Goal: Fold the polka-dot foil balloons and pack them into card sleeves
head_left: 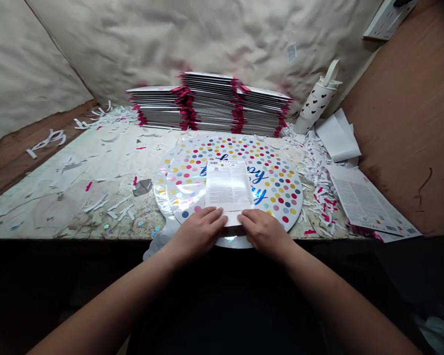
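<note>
A white printed card with small text and a barcode lies on a flat round foil balloon, white with coloured dots and blue script letters. The near end of the card is bent along a crease into a strip. My left hand grips the left end of this strip, its fingers closed. At the right end, my right hand holds the same strip with bent fingers. Both thumbs are mostly hidden. The balloon's lower rim and its tail on the left reach over the table's front edge.
Three stacks of folded cards with pink edges stand along the back. A white tumbler with hearts leans behind paper shreds on the right. Loose printed sheets rest against the right wall. Scraps litter the table.
</note>
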`<state>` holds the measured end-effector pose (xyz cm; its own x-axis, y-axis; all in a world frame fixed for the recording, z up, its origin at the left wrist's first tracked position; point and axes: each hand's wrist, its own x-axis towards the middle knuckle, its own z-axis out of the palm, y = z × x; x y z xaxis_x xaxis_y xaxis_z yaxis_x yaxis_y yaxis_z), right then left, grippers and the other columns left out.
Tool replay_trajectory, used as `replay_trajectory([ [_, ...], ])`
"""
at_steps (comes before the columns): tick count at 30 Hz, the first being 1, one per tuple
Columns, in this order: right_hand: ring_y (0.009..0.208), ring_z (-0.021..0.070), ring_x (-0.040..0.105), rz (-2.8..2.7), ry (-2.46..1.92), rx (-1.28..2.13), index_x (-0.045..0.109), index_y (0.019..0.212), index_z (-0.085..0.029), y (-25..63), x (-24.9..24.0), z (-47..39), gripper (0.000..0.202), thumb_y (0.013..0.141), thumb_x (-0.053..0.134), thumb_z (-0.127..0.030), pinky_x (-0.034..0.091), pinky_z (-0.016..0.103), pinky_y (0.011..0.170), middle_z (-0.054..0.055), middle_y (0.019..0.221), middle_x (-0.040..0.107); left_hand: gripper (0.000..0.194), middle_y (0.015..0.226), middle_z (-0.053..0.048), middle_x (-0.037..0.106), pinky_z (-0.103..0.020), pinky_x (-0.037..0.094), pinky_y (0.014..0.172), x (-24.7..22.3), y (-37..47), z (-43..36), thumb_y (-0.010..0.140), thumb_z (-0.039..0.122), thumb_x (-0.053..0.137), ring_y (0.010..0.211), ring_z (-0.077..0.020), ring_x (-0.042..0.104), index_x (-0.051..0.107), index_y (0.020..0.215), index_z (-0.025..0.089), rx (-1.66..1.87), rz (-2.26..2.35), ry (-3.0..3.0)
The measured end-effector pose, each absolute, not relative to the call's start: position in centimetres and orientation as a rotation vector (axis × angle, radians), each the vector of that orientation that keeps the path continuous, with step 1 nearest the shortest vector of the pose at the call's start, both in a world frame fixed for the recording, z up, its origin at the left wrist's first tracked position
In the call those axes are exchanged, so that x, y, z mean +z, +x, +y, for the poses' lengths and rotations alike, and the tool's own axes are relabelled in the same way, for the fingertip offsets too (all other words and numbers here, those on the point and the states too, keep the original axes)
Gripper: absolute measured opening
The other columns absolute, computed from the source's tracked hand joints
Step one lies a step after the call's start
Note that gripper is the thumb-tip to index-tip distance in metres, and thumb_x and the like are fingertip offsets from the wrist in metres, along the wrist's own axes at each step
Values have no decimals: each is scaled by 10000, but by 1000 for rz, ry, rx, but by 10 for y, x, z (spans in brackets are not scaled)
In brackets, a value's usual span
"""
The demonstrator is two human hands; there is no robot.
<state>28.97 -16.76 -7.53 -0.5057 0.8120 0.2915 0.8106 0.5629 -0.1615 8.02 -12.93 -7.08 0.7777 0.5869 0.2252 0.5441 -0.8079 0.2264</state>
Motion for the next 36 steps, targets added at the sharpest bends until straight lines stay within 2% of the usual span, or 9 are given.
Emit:
replay_trajectory([
  [4, 821, 137, 571, -2354, -1463, 374, 644, 816, -181, 295, -67, -143, 181, 877, 477, -217, 455, 262, 761, 37, 850, 626, 298, 938, -65, 616, -348, 427, 810, -56, 88, -112, 878, 344, 419, 889, -208, 549, 666, 782, 207, 382, 1056, 2549],
  [8, 740, 149, 586, -2267, -1652, 408, 613, 884, -173, 296, -62, -118, 110, 830, 550, -244, 471, 269, 650, 43, 823, 626, 211, 803, -47, 585, -282, 403, 620, -52, 99, -95, 805, 382, 517, 735, -195, 546, 581, 834, 183, 309, 1394, 2366],
  [12, 1068, 246, 517, -2386, -1564, 264, 615, 982, -184, 291, -61, -117, 176, 831, 529, -214, 436, 400, 857, 113, 1127, 578, 166, 783, -50, 551, -293, 388, 614, -54, 101, -84, 773, 325, 539, 727, -209, 533, 539, 843, 174, 329, 1471, 2362],
  [15, 1178, 254, 459, -2660, -1352, 151, 536, 1184, -228, 286, -65, -126, 342, 851, 486, -167, 431, 399, 902, 103, 1307, 484, 156, 781, -24, 553, -271, 417, 620, -54, 91, -80, 754, 283, 547, 689, -171, 540, 558, 877, 189, 310, 1338, 2318],
  [20, 932, 296, 598, -2779, -1385, -216, 467, 1264, -160, 272, -62, -127, 418, 848, 459, -127, 496, 375, 622, 207, 1240, 528, 192, 758, -8, 554, -239, 436, 608, -47, 72, -107, 780, 357, 545, 649, -132, 523, 560, 859, 182, 689, 1332, 1985],
  [22, 801, 265, 606, -2768, -1354, -317, 527, 1186, -109, 267, -53, -126, 350, 855, 411, -102, 469, 355, 567, 203, 1104, 609, 297, 627, 4, 542, -217, 407, 506, -43, 72, -126, 796, 456, 524, 538, -114, 502, 557, 739, 166, 595, 1304, 1643],
  [25, 743, 250, 575, -2650, -1262, -402, 579, 1085, -56, 261, -40, -132, 295, 865, 390, -113, 448, 371, 590, 175, 943, 656, 390, 696, -35, 624, -204, 416, 449, -40, 81, -142, 805, 519, 498, 499, -109, 553, 598, 835, 143, 458, 1061, 1050],
  [29, 814, 247, 579, -2467, -1133, -347, 581, 1095, -61, 261, -38, -149, 299, 888, 402, -182, 469, 400, 681, 156, 1021, 655, 262, 803, -75, 679, -200, 510, 623, -40, 94, -140, 816, 360, 578, 718, -136, 647, 633, 905, 120, 703, 965, 652],
  [36, 1139, 228, 528, -2387, -925, -314, 554, 1176, -67, 287, -56, -159, 329, 883, 404, -90, 470, 386, 920, 137, 1167, 611, 209, 611, -75, 654, -148, 514, 485, -38, 90, -133, 870, 180, 514, 536, -106, 636, 622, 731, 67, 717, 966, 308],
])
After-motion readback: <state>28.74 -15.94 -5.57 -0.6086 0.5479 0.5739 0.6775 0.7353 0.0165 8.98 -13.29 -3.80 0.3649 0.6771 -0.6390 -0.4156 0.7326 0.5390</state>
